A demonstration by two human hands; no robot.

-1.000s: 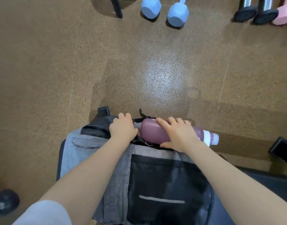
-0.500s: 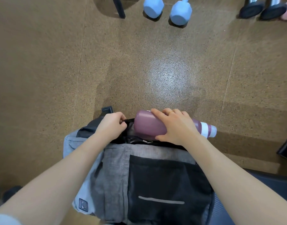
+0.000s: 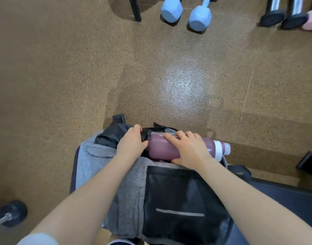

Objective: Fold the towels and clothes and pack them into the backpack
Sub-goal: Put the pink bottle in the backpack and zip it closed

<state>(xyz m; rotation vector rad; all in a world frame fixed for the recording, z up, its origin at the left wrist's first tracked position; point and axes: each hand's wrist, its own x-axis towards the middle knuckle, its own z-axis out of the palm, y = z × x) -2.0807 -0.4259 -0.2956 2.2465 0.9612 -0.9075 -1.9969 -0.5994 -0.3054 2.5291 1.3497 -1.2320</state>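
A grey backpack (image 3: 128, 190) with a black front pocket lies in front of me, its open top facing away. Across that opening lies a maroon bottle (image 3: 161, 150) with a white cap, base to the left. My right hand (image 3: 188, 149) grips the bottle around its middle. At the left side of the opening my left hand (image 3: 132, 143) curls its fingers over the black rim of the bag. No towels or clothes show; the inside of the bag is hidden.
Brown speckled floor all round. Two blue dumbbells (image 3: 185, 13) stand at the back, black-footed posts (image 3: 282, 16) and a pink weight at the back right. A black dumbbell (image 3: 12, 213) lies at the lower left. A dark bench (image 3: 293, 195) runs along the right.
The bottle has slid a little left into the bag's opening under my right hand. My left hand has stayed at the rim.
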